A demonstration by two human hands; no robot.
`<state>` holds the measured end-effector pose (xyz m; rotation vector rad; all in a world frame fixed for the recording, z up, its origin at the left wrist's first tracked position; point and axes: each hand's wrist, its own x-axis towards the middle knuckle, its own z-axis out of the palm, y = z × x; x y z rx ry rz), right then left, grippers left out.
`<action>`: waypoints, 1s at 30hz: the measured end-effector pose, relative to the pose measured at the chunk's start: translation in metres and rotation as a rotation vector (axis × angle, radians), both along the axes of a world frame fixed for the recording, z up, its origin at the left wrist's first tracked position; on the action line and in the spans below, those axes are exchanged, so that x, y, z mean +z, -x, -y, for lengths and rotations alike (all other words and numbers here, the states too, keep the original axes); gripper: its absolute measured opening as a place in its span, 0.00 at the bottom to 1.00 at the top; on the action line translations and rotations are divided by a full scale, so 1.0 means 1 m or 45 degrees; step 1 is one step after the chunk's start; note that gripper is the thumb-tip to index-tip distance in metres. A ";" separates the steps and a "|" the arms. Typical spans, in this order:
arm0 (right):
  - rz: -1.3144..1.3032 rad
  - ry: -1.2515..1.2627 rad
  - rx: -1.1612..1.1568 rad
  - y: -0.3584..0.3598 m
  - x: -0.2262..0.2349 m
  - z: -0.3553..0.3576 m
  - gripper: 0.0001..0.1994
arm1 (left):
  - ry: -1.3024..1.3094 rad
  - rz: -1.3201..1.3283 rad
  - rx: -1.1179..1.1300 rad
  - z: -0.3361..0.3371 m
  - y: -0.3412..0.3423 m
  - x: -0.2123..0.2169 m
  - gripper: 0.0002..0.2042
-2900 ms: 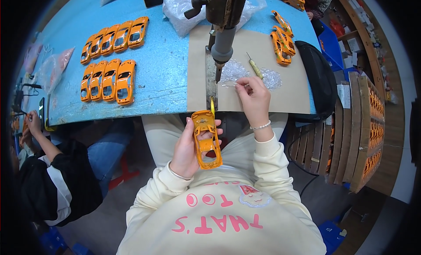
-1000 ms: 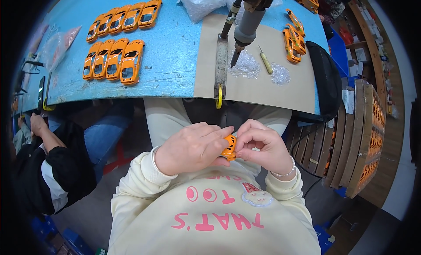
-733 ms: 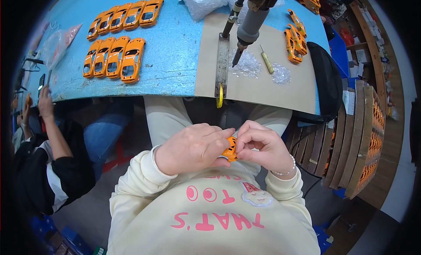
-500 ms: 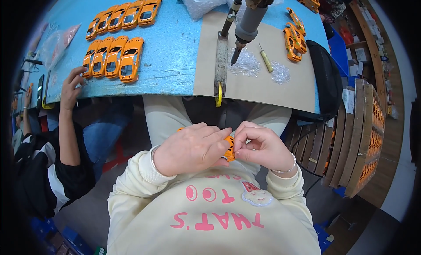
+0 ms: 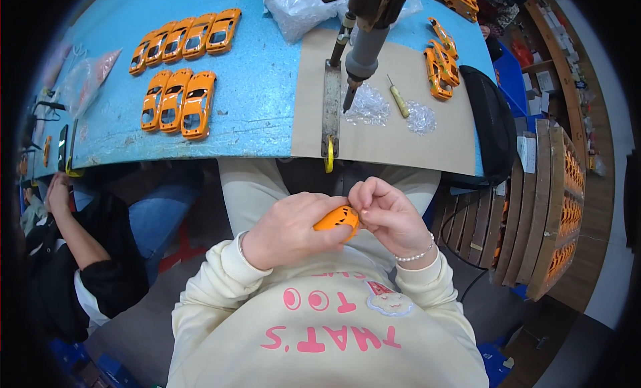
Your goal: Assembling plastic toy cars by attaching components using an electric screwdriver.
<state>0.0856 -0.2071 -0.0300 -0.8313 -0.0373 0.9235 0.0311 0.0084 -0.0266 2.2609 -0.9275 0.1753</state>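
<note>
My left hand (image 5: 288,229) is wrapped round an orange toy car body (image 5: 339,220) and holds it over my lap. One end of the car body sticks out past the thumb and fingers, with dark slots showing in it; the rest is hidden in the palm. At that end, my right hand (image 5: 394,218) is closed in a pinch, thumb against fingers. Whatever the pinch holds, if anything, is too small to make out.
Orange car bodies stand in two rows (image 5: 178,101) on the blue table (image 5: 257,107). A press-like tool (image 5: 364,61) overhangs a brown board (image 5: 394,144) with clear small parts (image 5: 367,105) and a yellow-handled awl (image 5: 398,101). A black case (image 5: 491,127) lies right. A co-worker's arm (image 5: 77,228) is left.
My left hand has turned, so more of the car body shows; my right hand stays pinched at its end. The co-worker's hand has withdrawn left, and the front row has one car body fewer.
</note>
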 end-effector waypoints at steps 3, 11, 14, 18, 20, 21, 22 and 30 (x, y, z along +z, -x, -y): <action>0.109 0.225 0.018 -0.004 -0.014 0.005 0.04 | 0.816 -0.318 0.141 0.008 0.009 -0.047 0.12; 0.065 0.271 0.154 0.034 -0.043 -0.027 0.14 | 2.081 -1.414 0.462 0.021 -0.024 -0.038 0.21; -0.042 0.145 -0.019 0.030 -0.036 -0.029 0.19 | 2.211 -1.493 0.359 0.026 -0.041 -0.033 0.23; -0.076 -0.062 -0.204 0.023 -0.019 -0.028 0.26 | 2.256 -1.353 0.063 0.031 -0.052 -0.023 0.27; -0.061 -0.114 -0.261 0.021 -0.005 -0.028 0.29 | 2.127 -1.199 -0.051 0.033 -0.054 -0.018 0.32; -0.060 -0.112 -0.261 0.021 -0.001 -0.027 0.29 | 2.129 -1.199 -0.052 0.034 -0.056 -0.016 0.32; -0.045 -0.107 -0.271 0.021 0.003 -0.027 0.30 | 2.123 -1.186 -0.099 0.034 -0.057 -0.015 0.34; -0.010 -0.042 -0.297 0.026 0.016 -0.024 0.33 | 2.125 -1.184 -0.235 0.033 -0.055 -0.014 0.37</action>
